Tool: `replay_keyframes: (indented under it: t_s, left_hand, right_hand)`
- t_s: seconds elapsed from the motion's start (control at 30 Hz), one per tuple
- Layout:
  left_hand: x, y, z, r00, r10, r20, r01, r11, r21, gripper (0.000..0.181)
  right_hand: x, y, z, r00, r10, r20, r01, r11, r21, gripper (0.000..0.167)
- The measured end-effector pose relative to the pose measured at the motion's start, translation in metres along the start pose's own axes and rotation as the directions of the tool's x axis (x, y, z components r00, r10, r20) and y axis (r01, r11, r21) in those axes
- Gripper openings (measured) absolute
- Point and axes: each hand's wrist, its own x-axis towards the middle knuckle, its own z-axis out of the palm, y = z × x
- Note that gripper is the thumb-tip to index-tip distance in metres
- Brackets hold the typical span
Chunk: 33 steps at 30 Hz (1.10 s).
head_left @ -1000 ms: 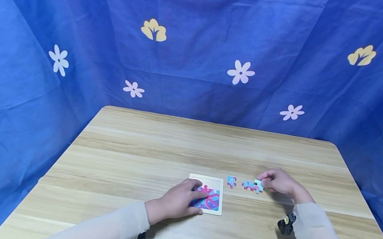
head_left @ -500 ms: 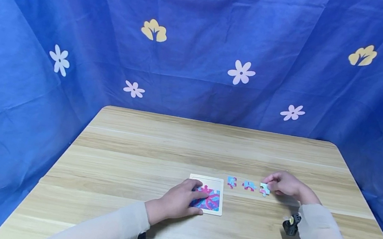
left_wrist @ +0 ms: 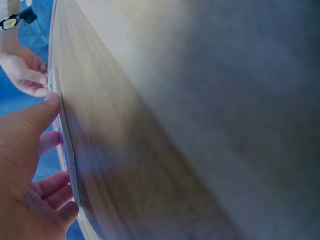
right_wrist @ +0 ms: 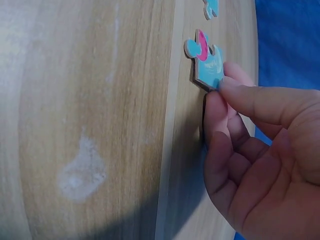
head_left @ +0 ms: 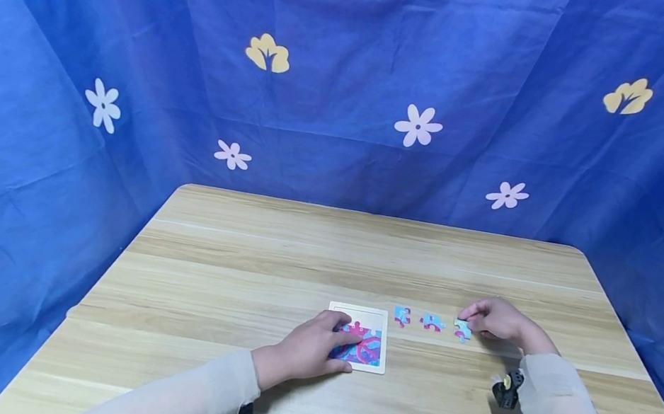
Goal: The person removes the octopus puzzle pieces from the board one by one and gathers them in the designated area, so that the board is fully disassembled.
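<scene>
A square white-rimmed puzzle tray holds a pink and blue picture in its nearer part, its far strip bare. Across its left side rests the left hand, fingers spread over the picture, thumb at the near rim; the left wrist view shows that hand along the tray's edge. Between thumb and fingertips the right hand pinches a light blue and pink puzzle piece, seen closer in the right wrist view, where the hand grips a corner of the piece.
Two loose pieces lie between the tray and the right hand, one near the tray's right rim, the other farther right. The wooden table meets a blue patterned cloth behind and at both sides.
The right hand has moved right with its piece, away from the middle loose piece, and the piece has turned in its fingers. The left hand has stayed on the tray.
</scene>
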Motion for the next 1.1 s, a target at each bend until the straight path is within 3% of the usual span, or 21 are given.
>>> replay_keyframes:
  t_s: [0.2, 0.5, 0.77, 1.0, 1.1]
  left_hand:
    - [0.0, 0.001, 0.0, 1.0, -0.005, 0.001, 0.005, 1.0, -0.003, 0.051]
    - [0.0, 0.0, 0.001, 1.0, 0.007, -0.005, -0.007, 1.0, -0.005, 0.051]
    - [0.0, -0.001, 0.002, 1.0, 0.015, -0.012, -0.015, 1.0, 0.003, 0.052]
    - [-0.002, -0.004, 0.001, 1.0, 0.024, -0.013, -0.025, 0.999, -0.028, 0.054]
    - [-0.003, -0.006, 0.001, 0.999, 0.028, -0.02, -0.029, 0.999, -0.041, 0.053]
  right_hand:
    - [-0.001, 0.0, 0.0, 1.0, -0.017, -0.011, 0.017, 1.0, -0.002, 0.018]
    - [0.005, 0.001, 0.003, 0.997, -0.079, -0.002, 0.079, 0.989, 0.129, 0.028]
    - [0.011, -0.005, 0.014, 0.992, -0.127, -0.008, 0.126, 0.972, 0.2, 0.037]
    - [0.014, -0.018, 0.03, 0.972, -0.236, -0.013, 0.232, 0.943, 0.238, 0.041]
    - [0.016, -0.025, 0.038, 0.973, -0.228, -0.035, 0.229, 0.942, 0.247, 0.041]
